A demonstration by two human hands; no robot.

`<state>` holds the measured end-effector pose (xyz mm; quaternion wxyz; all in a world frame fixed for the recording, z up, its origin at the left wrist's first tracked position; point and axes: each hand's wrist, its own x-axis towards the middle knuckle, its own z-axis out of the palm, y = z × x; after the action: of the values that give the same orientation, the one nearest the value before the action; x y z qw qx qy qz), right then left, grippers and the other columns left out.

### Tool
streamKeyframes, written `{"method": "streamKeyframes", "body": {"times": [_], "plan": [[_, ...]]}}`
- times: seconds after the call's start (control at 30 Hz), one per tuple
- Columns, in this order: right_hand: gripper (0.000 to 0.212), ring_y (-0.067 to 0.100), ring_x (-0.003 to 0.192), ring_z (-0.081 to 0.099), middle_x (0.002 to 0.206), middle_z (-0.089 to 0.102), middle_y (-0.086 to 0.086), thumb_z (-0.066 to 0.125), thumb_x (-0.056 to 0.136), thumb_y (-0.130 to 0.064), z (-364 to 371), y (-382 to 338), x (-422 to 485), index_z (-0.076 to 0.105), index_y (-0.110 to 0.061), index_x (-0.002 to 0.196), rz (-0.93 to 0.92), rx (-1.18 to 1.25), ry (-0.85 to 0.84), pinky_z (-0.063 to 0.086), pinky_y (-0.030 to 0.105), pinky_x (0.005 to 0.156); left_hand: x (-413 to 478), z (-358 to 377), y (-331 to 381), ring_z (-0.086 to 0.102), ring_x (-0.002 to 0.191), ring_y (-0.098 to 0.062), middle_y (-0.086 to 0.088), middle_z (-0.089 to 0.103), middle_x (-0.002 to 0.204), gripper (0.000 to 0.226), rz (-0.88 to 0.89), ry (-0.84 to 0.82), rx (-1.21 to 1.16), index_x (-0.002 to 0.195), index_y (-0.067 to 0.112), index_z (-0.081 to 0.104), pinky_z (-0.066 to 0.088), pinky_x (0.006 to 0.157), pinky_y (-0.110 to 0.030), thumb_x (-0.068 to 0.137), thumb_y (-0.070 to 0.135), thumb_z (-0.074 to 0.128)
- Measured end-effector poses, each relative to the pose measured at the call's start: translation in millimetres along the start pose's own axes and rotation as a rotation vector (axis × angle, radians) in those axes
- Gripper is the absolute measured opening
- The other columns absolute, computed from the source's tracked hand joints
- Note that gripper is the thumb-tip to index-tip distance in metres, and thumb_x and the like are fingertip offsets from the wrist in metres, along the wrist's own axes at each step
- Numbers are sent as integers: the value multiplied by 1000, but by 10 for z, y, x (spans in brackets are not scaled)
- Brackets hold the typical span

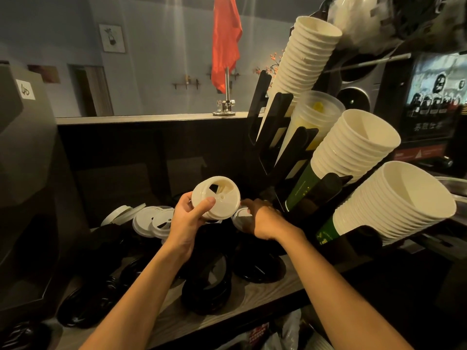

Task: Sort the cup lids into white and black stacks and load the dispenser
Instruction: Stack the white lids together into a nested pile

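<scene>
Gathering white lids seems the step in hand: the left hand (188, 221) clasps a short white stack (216, 195) above the counter's (255, 294) back edge. The right hand (262, 219) bends over a loose white lid (240, 219) there, its grip unclear. Next, that lid needs nesting on the stack.

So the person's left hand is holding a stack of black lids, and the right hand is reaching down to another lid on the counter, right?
Not quite. The head view shows the round plastic lids stacked in the left hand are white, not black. The right hand is indeed reaching down to another white plastic lid on the wooden counter.
</scene>
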<state>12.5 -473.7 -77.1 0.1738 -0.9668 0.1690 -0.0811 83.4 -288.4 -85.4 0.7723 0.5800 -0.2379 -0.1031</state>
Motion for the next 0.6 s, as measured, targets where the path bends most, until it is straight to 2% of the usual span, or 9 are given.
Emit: {"method": "streamKeyframes", "body": {"times": [0.07, 0.17, 0.27, 0.37, 0.47, 0.53, 0.6], "plan": [[70, 34, 141, 32, 148, 36, 8, 74, 89, -30, 25, 15, 22, 39, -31, 149, 6, 26, 14, 39, 47, 113, 8, 1, -7, 68, 108, -25, -10, 66, 121, 75, -2, -2, 0, 134, 11, 53, 58, 80, -32, 68, 36, 77], [79, 35, 146, 26, 157, 27, 8, 76, 87, -37, 50, 26, 50, 32, -32, 153, 12, -36, -61, 34, 47, 116, 26, 2, -22, 68, 109, -25, -9, 66, 121, 76, -6, 1, 9, 135, 12, 52, 59, 83, -34, 68, 37, 78], [78, 37, 140, 38, 151, 39, 11, 73, 89, -34, 67, 30, 120, 29, -34, 153, 36, -54, -81, 44, 48, 109, 37, 0, -37, 68, 111, -26, -9, 66, 121, 75, -9, 2, 14, 134, 13, 52, 59, 89, -39, 68, 37, 78], [83, 39, 137, 40, 151, 32, 11, 77, 85, -27, 52, 10, 175, 29, -38, 152, 62, -37, -88, 46, 50, 107, 40, -11, -38, 69, 110, -27, -9, 67, 120, 77, -8, 6, 4, 133, 13, 53, 60, 86, -37, 66, 39, 81], [86, 36, 139, 36, 153, 20, 7, 79, 84, -29, -5, -37, 147, 29, -37, 154, 109, 169, 13, 42, 48, 112, 39, -19, -37, 70, 109, -27, -11, 68, 122, 89, 2, 27, 1, 133, 13, 53, 59, 85, -37, 58, 47, 85], [79, 32, 138, 38, 150, 24, 5, 75, 88, -33, -52, -92, 90, 31, -36, 154, 104, 349, 95, 41, 48, 112, 37, -21, -34, 69, 111, -29, -12, 66, 124, 85, 5, 51, -3, 133, 13, 52, 58, 88, -39, 63, 43, 89], [65, 26, 128, 46, 141, 34, 3, 68, 90, -42, -86, -160, 25, 39, -34, 149, 93, 485, 199, 48, 47, 105, 29, -17, -19, 67, 113, -30, -14, 64, 126, 85, 19, 87, -14, 134, 11, 51, 58, 89, -38, 65, 43, 89]]}}
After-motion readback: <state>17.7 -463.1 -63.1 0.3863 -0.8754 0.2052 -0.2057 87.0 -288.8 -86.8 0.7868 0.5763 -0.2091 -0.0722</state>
